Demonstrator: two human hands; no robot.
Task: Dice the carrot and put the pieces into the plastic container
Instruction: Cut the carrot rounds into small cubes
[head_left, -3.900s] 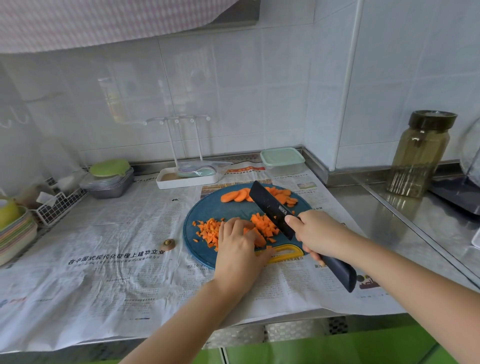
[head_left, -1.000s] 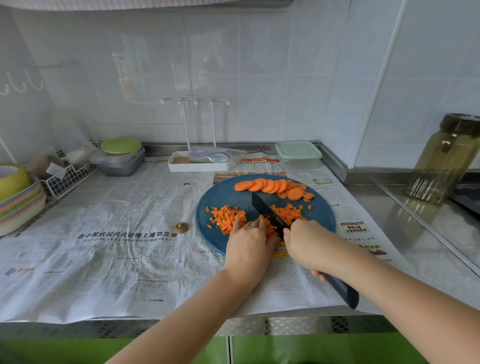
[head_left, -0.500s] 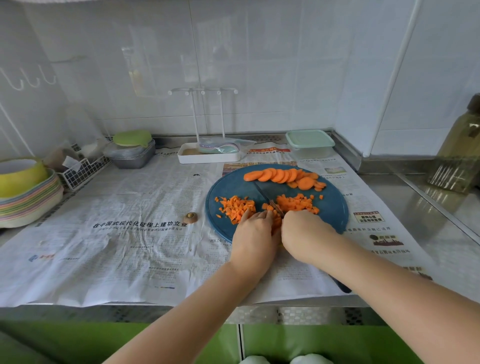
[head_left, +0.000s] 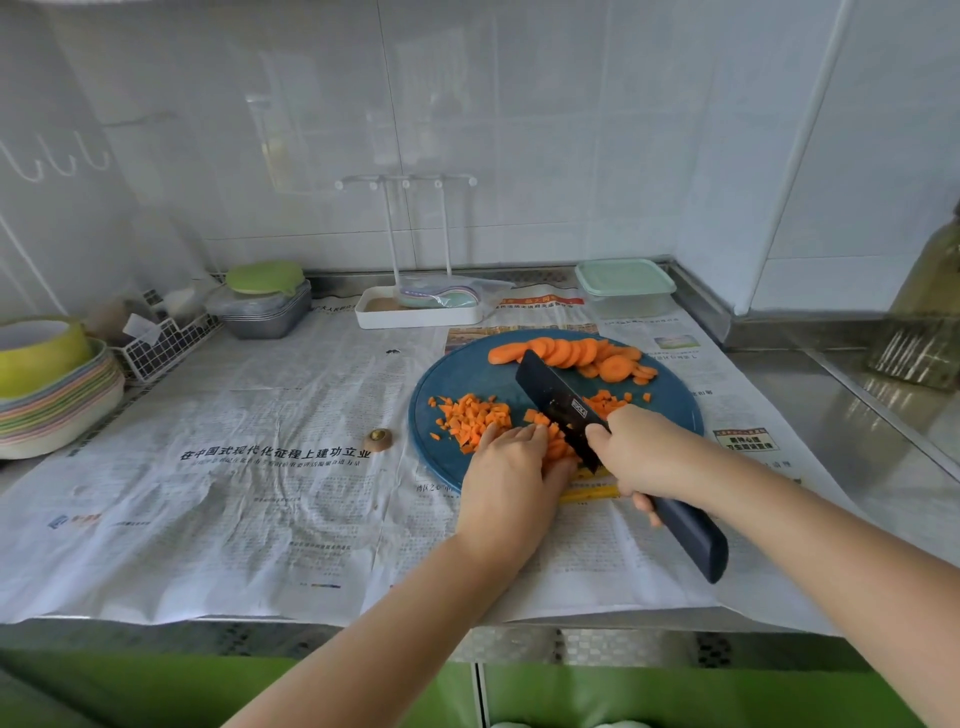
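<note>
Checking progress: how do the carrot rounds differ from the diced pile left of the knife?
The carrot rounds are whole discs; the diced pile is small cubes. The rounds overlap in a row at the far edge; the pile lies scattered nearer. Both sit on the blue board.

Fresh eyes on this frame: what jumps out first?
Bright orange on the round blue cutting board, centre right: a fanned row of carrot slices at its far edge and a diced pile on its left. The black knife slants across it, gripped by the right hand, with the left hand resting on pieces beside the blade. The lidded plastic container sits behind the board, near the wall.
</note>
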